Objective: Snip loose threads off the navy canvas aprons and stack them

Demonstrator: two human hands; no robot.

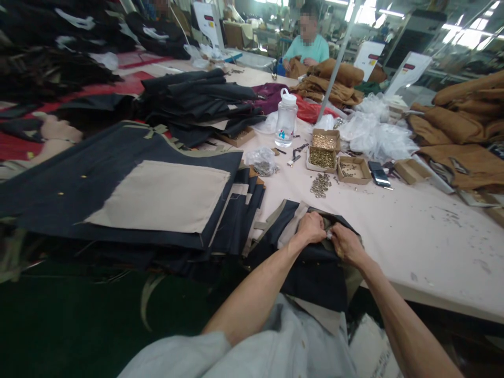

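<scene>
A dark navy fabric piece (315, 273) with beige trim lies over the table's front edge and hangs toward my lap. My left hand (312, 227) is closed on its upper edge, beside a beige strip. Just to the right, my right hand (346, 242) grips the same edge with fingers bent inward. Something small and whitish shows between the two hands, too small to name. To the left, a stack of navy panels (197, 149) bears a beige patch (165, 197) on its top layer.
Beyond my hands are small metal rings (321, 185), a box of brass-coloured parts (322, 157), a phone (379, 174) and a see-through bottle (286, 118). Brown garments (464, 121) are heaped at right. A co-worker's hand (59, 128) rests at far left; another person (309, 47) sits across.
</scene>
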